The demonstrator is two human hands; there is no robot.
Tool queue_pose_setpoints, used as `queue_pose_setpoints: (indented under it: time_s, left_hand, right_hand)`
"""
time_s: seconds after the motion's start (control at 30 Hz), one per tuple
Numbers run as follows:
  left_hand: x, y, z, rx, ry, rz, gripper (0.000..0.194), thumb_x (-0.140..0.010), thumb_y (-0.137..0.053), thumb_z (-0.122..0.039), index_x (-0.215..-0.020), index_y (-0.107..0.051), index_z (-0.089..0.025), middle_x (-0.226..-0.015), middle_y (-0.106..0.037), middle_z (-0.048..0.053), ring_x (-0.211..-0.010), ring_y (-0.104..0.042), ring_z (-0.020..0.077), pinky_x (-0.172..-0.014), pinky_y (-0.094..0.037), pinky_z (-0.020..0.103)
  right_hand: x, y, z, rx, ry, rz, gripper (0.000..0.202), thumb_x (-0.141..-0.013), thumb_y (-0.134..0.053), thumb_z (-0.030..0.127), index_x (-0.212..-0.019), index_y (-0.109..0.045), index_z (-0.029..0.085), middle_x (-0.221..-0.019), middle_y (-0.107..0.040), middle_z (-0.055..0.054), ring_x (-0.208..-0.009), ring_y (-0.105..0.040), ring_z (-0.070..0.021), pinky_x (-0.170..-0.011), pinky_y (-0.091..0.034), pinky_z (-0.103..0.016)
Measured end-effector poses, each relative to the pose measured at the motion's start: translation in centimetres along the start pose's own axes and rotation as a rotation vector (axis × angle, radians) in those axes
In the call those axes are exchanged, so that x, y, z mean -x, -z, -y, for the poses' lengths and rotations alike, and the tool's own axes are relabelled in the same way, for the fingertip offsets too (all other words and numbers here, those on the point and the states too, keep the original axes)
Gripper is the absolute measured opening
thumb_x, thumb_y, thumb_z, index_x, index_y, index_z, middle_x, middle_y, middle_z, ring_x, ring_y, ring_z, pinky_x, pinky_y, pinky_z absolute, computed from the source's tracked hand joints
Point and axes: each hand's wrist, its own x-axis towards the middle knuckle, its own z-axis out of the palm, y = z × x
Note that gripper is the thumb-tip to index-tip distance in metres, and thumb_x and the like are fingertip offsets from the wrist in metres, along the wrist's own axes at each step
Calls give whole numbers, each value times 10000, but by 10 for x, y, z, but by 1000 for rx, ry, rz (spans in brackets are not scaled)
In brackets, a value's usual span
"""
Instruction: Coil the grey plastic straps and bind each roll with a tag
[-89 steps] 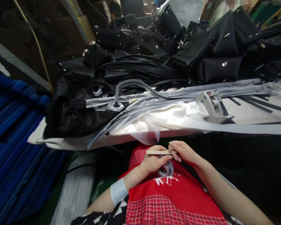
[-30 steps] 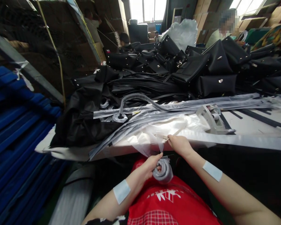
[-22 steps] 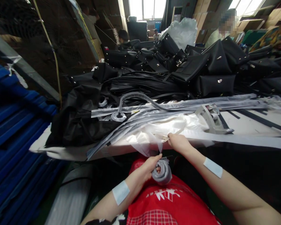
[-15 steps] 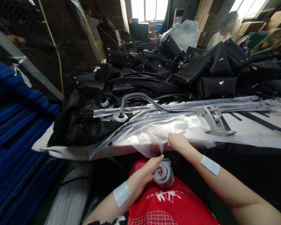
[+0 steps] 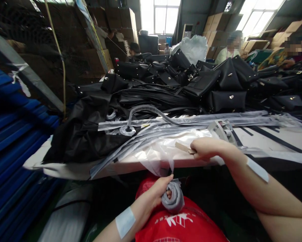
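Low in front of the red apron (image 5: 156,228), my left hand (image 5: 161,190) is closed around a rolled-up strap in a clear plastic sleeve (image 5: 173,196). The coil's spiral end faces upward, and fingertips show in its middle. My right hand (image 5: 203,148) pinches a short, flat tan strip (image 5: 182,148) over the table's front edge; its exact kind is unclear. Just beyond that hand stands a grey tape dispenser (image 5: 220,129), partly hidden by it. Under the strip lie clear plastic sleeves (image 5: 156,153), some hanging over the edge towards my left hand.
Long sleeved straps (image 5: 203,119) lie across the white table (image 5: 72,171). Behind them black bags (image 5: 228,101) are heaped high. Black sheet material (image 5: 77,134) covers the left part. Blue stacked panels (image 5: 14,151) stand at the left, and co-workers (image 5: 227,53) are at the back.
My right hand has moved right with the tan strip, nearer the tape dispenser, and its forearm is raised. The left hand still grips the coil. The view has shifted slightly upward.
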Motion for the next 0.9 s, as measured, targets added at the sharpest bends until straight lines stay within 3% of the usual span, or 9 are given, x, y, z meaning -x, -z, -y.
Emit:
queue_pose_setpoints:
  time_s: [0.07, 0.13, 0.27, 0.37, 0.5, 0.57, 0.67, 0.77, 0.9]
  left_hand:
    - [-1, -2, 1, -11, -5, 24, 479, -936, -505, -465, -610, -594, -125, -363, -395, -41, -289, -302, 69, -359, -249, 199]
    - [0, -5, 3, -29, -20, 41, 491, -914, -525, -503, -598, -587, -132, -353, -374, -46, -291, -317, 79, -358, -251, 204]
    - [7, -10, 7, -109, -174, 2, 487, -884, -544, -547, -643, -614, -130, -375, -386, -55, -308, -299, 69, -369, -235, 206]
    - [17, -10, 10, -285, -366, -102, 499, -852, -569, -579, -725, -677, -108, -442, -499, -26, -346, -326, 65, -390, -246, 209]
    - [34, -11, 11, -515, -525, -146, 496, -853, -567, -572, -812, -734, -106, -731, -711, 77, -586, -579, 130, -543, -411, 217]
    - [40, -12, 8, -576, -521, -83, 494, -863, -556, -567, -851, -748, -112, -791, -726, 80, -653, -605, 140, -603, -439, 219]
    - [42, -14, 2, -614, -394, 22, 531, -869, -534, -591, -929, -746, -108, -723, -704, 54, -520, -534, 105, -518, -406, 213]
    - [39, -17, -2, -603, -312, 75, 566, -861, -526, -619, -931, -731, -96, -669, -677, 44, -461, -496, 91, -468, -384, 208]
    - [36, -17, -2, -582, -299, 49, 561, -847, -533, -640, -822, -706, -106, -617, -647, 33, -469, -505, 94, -472, -373, 204]
  right_hand:
    - [-8, 29, 2, -53, 131, 327, 99, -602, -673, 182, -526, -618, 214, -438, -577, 29, -406, -488, -138, -440, -330, -269]
    - [-22, 48, 5, -109, 162, 453, 68, -649, -611, 164, -633, -665, 202, -515, -634, 32, -470, -540, -136, -469, -354, -247]
    - [-54, 54, 6, -78, -39, 170, 109, -736, -605, 194, -663, -678, 159, -558, -647, -17, -525, -558, -151, -516, -347, -256]
    - [-56, 36, 8, -51, -154, -66, 219, -795, -649, 313, -897, -700, 126, -659, -648, -42, -589, -544, -166, -539, -320, -268]
    - [-19, -5, 31, -605, -81, -184, 387, -855, -584, 545, -840, -674, 168, -512, -470, 56, -453, -385, -98, -462, -264, -234]
    - [2, -28, 49, -1016, -83, -304, 449, -844, -575, 613, -762, -629, 175, -457, -357, 88, -404, -286, -75, -417, -203, -221]
    - [21, -62, 72, -1340, -185, -467, 473, -807, -614, 652, -698, -546, 197, -454, -335, 97, -397, -264, -67, -390, -176, -209]
    - [28, -86, 85, -1451, -264, -483, 518, -831, -578, 666, -611, -445, 217, -451, -371, 82, -395, -304, -72, -379, -234, -203]
    - [47, -98, 93, -1429, -212, -486, 507, -907, -477, 637, -613, -430, 228, -445, -409, 71, -380, -353, -87, -385, -293, -211]
